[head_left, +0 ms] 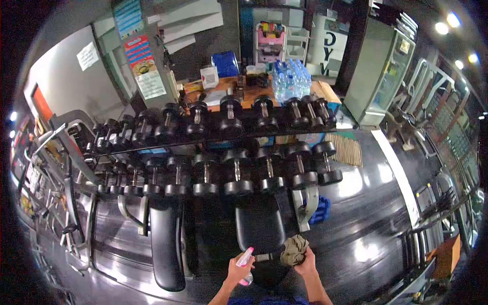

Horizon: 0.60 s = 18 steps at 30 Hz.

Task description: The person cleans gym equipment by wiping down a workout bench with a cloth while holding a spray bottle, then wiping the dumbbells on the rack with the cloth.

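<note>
My left hand [238, 269] is wrapped around a spray bottle [245, 257] with a pink and white top; its clear lower part shows below the fingers. A crumpled olive-grey cloth [295, 251] is bunched in my right hand [305, 265], its fingers closed on it from the right. Both hands are held low at the front, over a black padded bench [260, 229]. Beyond them stands a two-tier rack with several black dumbbells [237, 173] lined up on it.
Another black bench [168, 249] lies to the left. Behind the rack, a wooden desk [325, 91] bears shrink-wrapped water bottles [291, 81]. A glass-door fridge [378, 76] stands at the back right. Exercise machines [63, 183] line the left side, and a striped mat [345, 150] lies on the floor.
</note>
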{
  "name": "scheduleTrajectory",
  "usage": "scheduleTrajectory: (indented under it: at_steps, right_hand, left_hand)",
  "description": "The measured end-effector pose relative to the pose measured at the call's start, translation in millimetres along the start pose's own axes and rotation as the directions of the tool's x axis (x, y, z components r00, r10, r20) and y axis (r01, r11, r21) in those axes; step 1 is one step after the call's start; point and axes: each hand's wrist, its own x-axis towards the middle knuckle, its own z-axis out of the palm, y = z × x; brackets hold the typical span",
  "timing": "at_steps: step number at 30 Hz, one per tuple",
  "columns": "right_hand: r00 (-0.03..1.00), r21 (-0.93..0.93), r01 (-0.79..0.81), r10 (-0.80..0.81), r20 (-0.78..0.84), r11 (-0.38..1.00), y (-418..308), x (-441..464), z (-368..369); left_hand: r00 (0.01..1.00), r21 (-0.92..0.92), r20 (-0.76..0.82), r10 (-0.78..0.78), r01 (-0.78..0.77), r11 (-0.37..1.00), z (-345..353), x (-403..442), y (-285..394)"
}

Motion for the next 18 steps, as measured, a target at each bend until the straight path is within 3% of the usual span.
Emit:
scheduleTrajectory:
  at_steps: [3,4,7,11,12,17,18]
  right_hand:
    - [0.961,-0.038,-0.095,0.082,-0.265,0.995,-0.8,3.1,-24.2]
    - [0.969,-0.028,-0.107,0.098,-0.225,0.994,-2.9,2.4,-22.2]
    - [0.981,-0.147,-0.051,0.022,-0.191,0.988,-5.6,24.5,-65.8]
    - [0.820,-0.051,-0.219,0.155,-0.552,0.974,-34.4,61.0,-84.0]
    - [0.796,-0.093,-0.228,0.130,-0.591,0.969,-42.7,75.2,-89.2]
    - [0.834,-0.178,-0.291,0.158,-0.529,0.940,-88.4,162.9,-125.5]
    - [0.906,-0.172,-0.181,0.096,-0.412,0.968,-88.8,188.2,-123.7]
  left_hand:
    - [1.000,0.030,-0.002,-0.021,0.021,0.999,8.2,8.8,-4.7]
    - [0.999,-0.076,-0.020,-0.031,0.030,0.997,15.9,12.2,-1.5]
    - [1.000,0.043,-0.016,0.021,-0.021,0.999,32.6,29.8,-5.6]
    - [0.993,0.035,-0.074,-0.089,0.092,0.995,62.3,50.0,-8.3]
    - [0.991,-0.047,-0.100,-0.088,0.084,0.995,72.4,54.1,-7.4]
    - [0.967,-0.005,-0.153,-0.206,0.207,0.978,104.6,76.8,-41.3]
    - [0.958,-0.066,-0.181,-0.221,0.212,0.975,109.4,81.9,-52.6]
